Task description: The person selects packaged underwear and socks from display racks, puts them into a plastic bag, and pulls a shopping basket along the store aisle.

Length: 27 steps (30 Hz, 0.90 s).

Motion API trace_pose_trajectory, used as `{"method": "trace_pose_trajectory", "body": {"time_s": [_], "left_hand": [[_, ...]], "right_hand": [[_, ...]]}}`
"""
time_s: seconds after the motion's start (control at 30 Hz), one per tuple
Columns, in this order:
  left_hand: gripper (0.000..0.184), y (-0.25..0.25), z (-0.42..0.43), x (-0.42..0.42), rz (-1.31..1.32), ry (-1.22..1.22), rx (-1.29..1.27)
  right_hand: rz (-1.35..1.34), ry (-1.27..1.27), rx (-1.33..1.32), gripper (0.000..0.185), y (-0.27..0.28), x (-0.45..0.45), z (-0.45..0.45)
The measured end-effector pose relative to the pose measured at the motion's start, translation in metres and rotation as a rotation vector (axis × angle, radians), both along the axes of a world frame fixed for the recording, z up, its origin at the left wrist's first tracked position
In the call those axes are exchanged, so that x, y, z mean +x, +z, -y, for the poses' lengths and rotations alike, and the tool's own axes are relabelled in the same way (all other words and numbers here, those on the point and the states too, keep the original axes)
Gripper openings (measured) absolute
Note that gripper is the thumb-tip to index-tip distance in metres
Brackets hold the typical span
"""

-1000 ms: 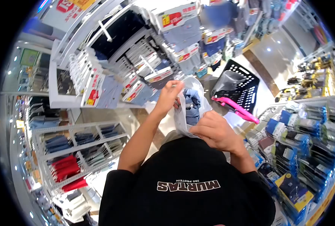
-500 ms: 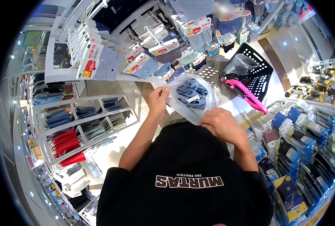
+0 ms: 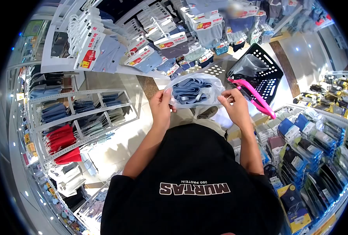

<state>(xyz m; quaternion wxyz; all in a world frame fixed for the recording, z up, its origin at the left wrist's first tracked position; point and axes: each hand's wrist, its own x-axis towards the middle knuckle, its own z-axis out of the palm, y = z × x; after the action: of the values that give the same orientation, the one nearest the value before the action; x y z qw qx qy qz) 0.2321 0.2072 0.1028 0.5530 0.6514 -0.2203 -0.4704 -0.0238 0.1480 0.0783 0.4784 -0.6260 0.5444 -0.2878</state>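
A translucent white plastic bag (image 3: pixel 211 100) hangs open in front of me, with folded blue garments (image 3: pixel 191 90) and small white tags visible through its mouth. My left hand (image 3: pixel 161 106) pinches the bag's left edge, thumb over the rim. At the opposite side, my right hand (image 3: pixel 234 105) has its fingers curled closed at the bag's right edge. The lower part of the bag and what lies beneath the top garments are hidden.
A black shopping basket (image 3: pixel 276 73) with a pink handle (image 3: pixel 256 100) holds clear plastic. Racks of hanging underwear packs (image 3: pixel 142 58) stand ahead. Left is a divided shelf (image 3: pixel 80 121) of folded clothes; right, a display of packaged goods (image 3: pixel 307 149).
The bag's mouth has tipped and flattened, showing more of the blue garments. My right hand has moved up and slightly right along the rim; my left hand has shifted slightly left.
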Motion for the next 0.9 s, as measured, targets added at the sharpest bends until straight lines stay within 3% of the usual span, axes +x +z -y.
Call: {"method": "trace_pose_trajectory", "body": {"time_s": [0.1, 0.3, 0.43, 0.47, 0.57, 0.67, 0.77, 0.9], "left_hand": [[0.024, -0.006, -0.011, 0.003, 0.029, 0.029, -0.006], [0.026, -0.001, -0.032, 0.015, 0.187, -0.043, 0.093], [0.025, -0.007, -0.043, 0.026, 0.280, -0.102, 0.122], [0.025, -0.007, -0.042, 0.027, 0.323, -0.112, 0.119], [0.025, -0.008, -0.039, 0.035, 0.321, -0.086, 0.149], [0.027, -0.004, -0.038, 0.040, 0.296, -0.088, 0.218], [0.029, -0.007, -0.039, 0.044, 0.326, -0.163, 0.252], [0.025, -0.030, -0.050, 0.047, 0.449, -0.396, 0.317]], "right_hand": [[0.023, -0.113, -0.004, 0.043, -0.008, 0.011, -0.003], [-0.094, -0.078, -0.056, 0.065, -0.019, 0.022, -0.002], [-0.136, 0.057, 0.129, 0.041, -0.037, 0.021, 0.002], [-0.075, -0.003, -0.013, 0.033, -0.042, 0.025, -0.001], [-0.084, -0.025, 0.178, 0.031, -0.037, 0.022, -0.001], [0.101, -0.117, 0.212, 0.022, -0.039, 0.028, -0.004], [0.170, -0.173, 0.157, 0.012, -0.046, 0.037, -0.001], [0.044, -0.021, -0.143, 0.009, -0.015, 0.053, 0.025]]}}
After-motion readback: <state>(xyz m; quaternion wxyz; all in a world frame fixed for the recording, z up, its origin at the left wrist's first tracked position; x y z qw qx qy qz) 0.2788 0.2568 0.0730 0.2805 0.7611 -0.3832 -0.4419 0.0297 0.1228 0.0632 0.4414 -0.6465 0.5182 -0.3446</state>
